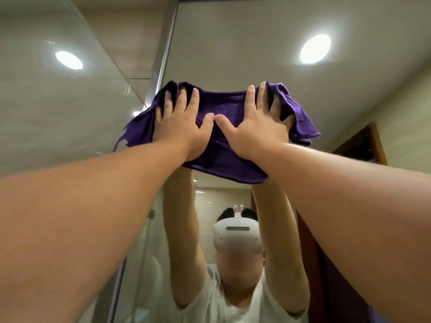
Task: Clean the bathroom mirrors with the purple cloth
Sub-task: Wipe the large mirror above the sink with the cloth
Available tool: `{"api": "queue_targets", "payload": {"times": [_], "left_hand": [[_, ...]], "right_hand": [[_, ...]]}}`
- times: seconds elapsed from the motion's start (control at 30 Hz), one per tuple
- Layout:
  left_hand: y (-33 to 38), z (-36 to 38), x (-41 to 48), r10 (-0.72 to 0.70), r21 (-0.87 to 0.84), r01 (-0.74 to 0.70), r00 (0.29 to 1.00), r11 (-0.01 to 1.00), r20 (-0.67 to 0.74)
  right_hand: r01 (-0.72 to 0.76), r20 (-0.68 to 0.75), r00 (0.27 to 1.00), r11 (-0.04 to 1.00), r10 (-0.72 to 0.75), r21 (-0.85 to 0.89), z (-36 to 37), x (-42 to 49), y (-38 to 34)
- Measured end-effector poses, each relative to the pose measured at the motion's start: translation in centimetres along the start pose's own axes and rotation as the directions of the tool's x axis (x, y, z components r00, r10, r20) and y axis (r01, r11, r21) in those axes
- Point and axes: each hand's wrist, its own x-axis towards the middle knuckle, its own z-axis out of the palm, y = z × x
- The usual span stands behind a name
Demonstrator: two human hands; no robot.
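The purple cloth (221,108) is spread flat against the mirror (256,54) high up, near its top. My left hand (179,122) presses on the cloth's left half with fingers straight and spread. My right hand (254,124) presses on its right half the same way, and the two thumbs nearly touch in the middle. Both arms reach up and forward. The cloth's edges bunch and hang loose on the left and right sides.
The mirror reflects a person in a white shirt with a white headset (235,236), arms raised. A metal frame edge (163,50) runs down left of the cloth, with a glass panel (58,101) beyond. A dark wooden door frame (368,145) shows at right.
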Motion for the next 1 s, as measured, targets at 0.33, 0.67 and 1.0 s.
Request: {"api": "queue_targets", "payload": {"times": [0.33, 0.67, 1.0], "left_hand": [[8.5, 0.4, 4.4, -0.075, 0.033, 0.074, 0.997, 0.997, 0.016], [18.5, 2.9, 1.6, -0.061, -0.015, 0.061, 0.998, 0.998, -0.033], [16.1, 3.1, -4.9, 0.055, -0.036, -0.055, 0.998, 0.998, -0.013]], "right_hand": [[-0.006, 0.052, 0.999, 1.0, 0.005, 0.004, -3.4, 5.3, 7.8], [-0.091, 0.04, 0.995, 0.995, 0.092, -0.031, -5.6, 2.9, 17.1], [-0.122, -0.002, 0.992, 0.992, 0.122, -0.03, -4.2, -3.9, 16.5]]}}
